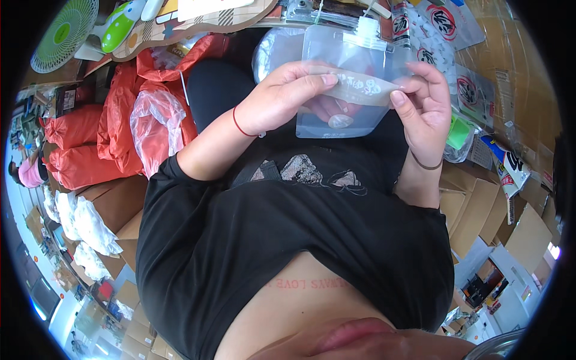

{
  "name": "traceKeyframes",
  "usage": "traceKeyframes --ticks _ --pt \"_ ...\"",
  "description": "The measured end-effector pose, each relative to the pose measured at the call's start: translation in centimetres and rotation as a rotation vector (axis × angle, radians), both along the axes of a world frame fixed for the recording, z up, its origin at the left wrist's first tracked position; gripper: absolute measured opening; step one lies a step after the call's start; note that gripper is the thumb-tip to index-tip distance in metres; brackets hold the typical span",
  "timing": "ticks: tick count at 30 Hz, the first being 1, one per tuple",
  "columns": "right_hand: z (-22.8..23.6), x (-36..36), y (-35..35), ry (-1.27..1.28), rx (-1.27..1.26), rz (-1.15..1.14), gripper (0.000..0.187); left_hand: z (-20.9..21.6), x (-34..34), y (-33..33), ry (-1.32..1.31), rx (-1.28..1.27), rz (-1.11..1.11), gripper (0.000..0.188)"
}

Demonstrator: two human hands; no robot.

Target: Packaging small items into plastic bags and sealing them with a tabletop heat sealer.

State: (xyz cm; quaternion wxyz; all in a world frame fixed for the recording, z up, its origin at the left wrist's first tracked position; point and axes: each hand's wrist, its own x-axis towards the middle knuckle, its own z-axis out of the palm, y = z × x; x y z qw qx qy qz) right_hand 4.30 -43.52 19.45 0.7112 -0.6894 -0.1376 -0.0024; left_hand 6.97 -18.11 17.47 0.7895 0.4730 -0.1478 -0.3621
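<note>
A clear, flat plastic spout pouch (pixel 318 51) with a white screw cap (pixel 367 27) at its top right is in front of my body. Across it lies a frosted, see-through strip (pixel 366 90) with white print. My left hand (pixel 288 96) is closed on the pouch and the strip's left end, thumb on top; some of its fingers show through the plastic from behind. My right hand (pixel 426 105) pinches the strip's right end between thumb and forefinger, its other fingers curled loosely. A small round whitish spot (pixel 340 122) shows low on the pouch.
Red plastic bags (pixel 120 114) are piled at the left, below a green fan (pixel 65 33). A cluttered table edge (pixel 240 21) runs along the top. More printed pouches (pixel 474 90) and a bright green item (pixel 459 132) are at the right, above open cardboard boxes (pixel 474 204).
</note>
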Motion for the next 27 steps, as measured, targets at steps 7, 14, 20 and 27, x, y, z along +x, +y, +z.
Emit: traceKeyframes --ticks 7,14,20,27 --pt "-0.3 4.7 -3.0 -0.26 -0.659 -0.318 0.042 -3.1 1.3 -0.5 -0.503 0.46 0.404 0.045" --pt "-6.8 11.1 -10.9 -0.33 -1.518 -0.244 0.033 -4.2 11.0 7.1 -1.536 1.427 1.116 0.052" --pt "-6.3 10.5 -10.5 -0.206 -1.339 -0.316 0.023 -9.2 9.2 10.0 -1.645 1.509 0.604 0.037" --pt "-7.2 11.2 -11.4 -0.263 -1.365 -0.354 0.02 -8.8 7.0 8.4 -0.694 0.794 0.745 0.023"
